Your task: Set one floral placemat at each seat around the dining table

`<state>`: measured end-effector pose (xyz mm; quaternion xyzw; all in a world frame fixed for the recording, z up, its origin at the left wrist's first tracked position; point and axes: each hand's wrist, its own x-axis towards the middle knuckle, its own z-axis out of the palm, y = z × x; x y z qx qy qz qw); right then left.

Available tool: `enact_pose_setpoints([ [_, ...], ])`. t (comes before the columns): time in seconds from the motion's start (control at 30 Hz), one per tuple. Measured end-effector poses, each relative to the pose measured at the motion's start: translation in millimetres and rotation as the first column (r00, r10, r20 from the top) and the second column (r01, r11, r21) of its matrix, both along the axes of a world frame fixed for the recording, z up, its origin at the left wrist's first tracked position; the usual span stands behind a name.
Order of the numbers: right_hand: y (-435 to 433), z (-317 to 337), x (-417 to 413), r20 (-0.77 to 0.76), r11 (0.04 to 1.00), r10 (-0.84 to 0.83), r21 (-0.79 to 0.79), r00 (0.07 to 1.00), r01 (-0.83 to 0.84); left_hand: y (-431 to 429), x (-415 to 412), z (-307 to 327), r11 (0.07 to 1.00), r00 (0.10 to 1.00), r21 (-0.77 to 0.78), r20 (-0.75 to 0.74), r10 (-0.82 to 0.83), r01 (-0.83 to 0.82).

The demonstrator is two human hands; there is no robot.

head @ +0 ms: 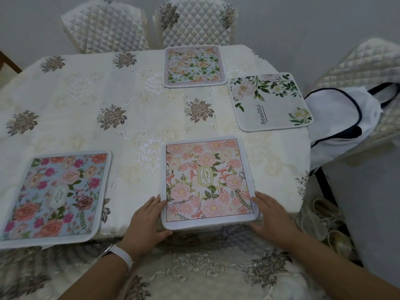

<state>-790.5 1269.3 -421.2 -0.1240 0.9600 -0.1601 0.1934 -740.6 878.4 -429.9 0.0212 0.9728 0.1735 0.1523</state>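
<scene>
Placemats number 4 on the table (86,105), which is covered by a cream embroidered cloth. 1 pink placemat (207,180) with "GARDEN" printed in its middle lies at the near edge, its near corners slightly over the rim. The left hand (149,217) rests against its left edge and the right hand (270,213) against its right edge; the fingers of both are straight and loosely spread, touching the border without curling round it. 1 blue placemat (56,195) with pink and orange flowers lies to the left along the same edge. 1 peach-and-green placemat (193,66) lies at the far edge, and 1 white placemat (270,100) with green leaves at the right end. 3 quilted chairs show: 2 on the far side (106,24) (194,20) and 1 on the right (368,66), which carries 1 white bag (342,118) with dark trim. 1 white wristband (121,254) circles the left wrist.
</scene>
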Motion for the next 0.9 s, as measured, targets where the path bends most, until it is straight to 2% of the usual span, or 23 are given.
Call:
enact_pose_setpoints([
  [0.13,-2,2,0,0.005,0.998,-0.053,-0.023,0.999,0.053,2,0,1,1.0,1.0,0.003,0.0,0.017,-0.017],
  [0.37,-2,3,-1,-0.006,0.999,-0.042,0.004,0.999,0.042,4,1,5,0.996,0.998,0.06,0.014,0.061,-0.062],
  [0.53,-3,9,0,-0.006,0.999,-0.033,-0.008,0.999,0.033,8,5,22,0.995,0.996,0.046,-0.004,0.093,-0.093],
  [0.73,-1,21,-8,0.057,0.998,-0.035,-0.051,0.998,0.038,11,24,50,0.972,0.974,0.066,-0.019,0.228,-0.226],
  [0.9,-16,54,-45,-0.095,0.992,0.064,-0.106,0.993,-0.074,23,40,84,0.94,0.938,0.144,-0.114,0.326,-0.309],
])
